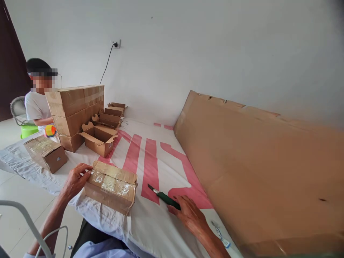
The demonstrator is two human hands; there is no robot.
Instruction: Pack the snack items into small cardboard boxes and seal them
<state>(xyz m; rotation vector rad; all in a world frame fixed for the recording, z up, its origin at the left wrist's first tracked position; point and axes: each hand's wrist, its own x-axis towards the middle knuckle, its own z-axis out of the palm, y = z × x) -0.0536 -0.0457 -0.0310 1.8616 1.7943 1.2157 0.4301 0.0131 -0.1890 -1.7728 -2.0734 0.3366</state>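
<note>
A taped cardboard box (113,186) lies near the front edge of the cloth-covered table, clear tape shining along its top. My left hand (77,179) grips its left end, fingers bent over the upper edge, the thumb partly hidden. To the right of the box, my right hand (189,211) is closed around the dark green handle of a utility knife (168,199). The knife's blade points left and away from me, low over the cloth and apart from the box.
Behind stand an open box (99,139), more open boxes (110,118) and a stack of closed boxes (72,114). Another taped box (45,152) sits left. A large cardboard sheet (263,172) leans along the right. A person (39,104) sits beyond the stack, near an orange-yellow item (50,130).
</note>
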